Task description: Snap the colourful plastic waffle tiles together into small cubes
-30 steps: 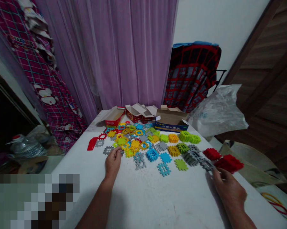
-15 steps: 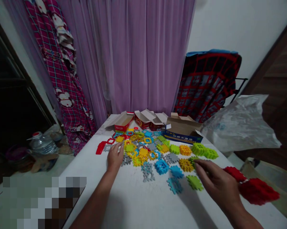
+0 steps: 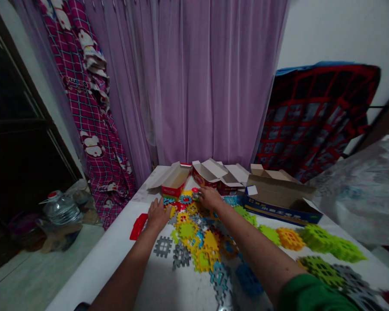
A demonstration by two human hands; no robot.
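My left hand (image 3: 158, 215) rests at the left side of a pile of toothed plastic tiles, its fingers spread and touching tiles near a yellow one. My right hand (image 3: 210, 198) reaches across to the back of the pile, fingertips closed on a small toothed tile (image 3: 196, 195) that looks greyish and is partly covered. Between my arms lie yellow tiles (image 3: 210, 240), a yellow-green tile (image 3: 187, 229), grey tiles (image 3: 162, 246) and light blue tiles (image 3: 219, 276). My right forearm hides part of the pile.
Open cardboard boxes stand along the back: a red one (image 3: 172, 191), two more red ones in the middle and a blue one (image 3: 278, 211). Stacks of lime green (image 3: 330, 242) and orange tiles (image 3: 290, 239) lie to the right. Red pieces (image 3: 138, 226) sit at the left.
My right hand has moved from the sorted stacks at the right to the back of the pile. My left hand stays by the pile's left side. The view has shifted.
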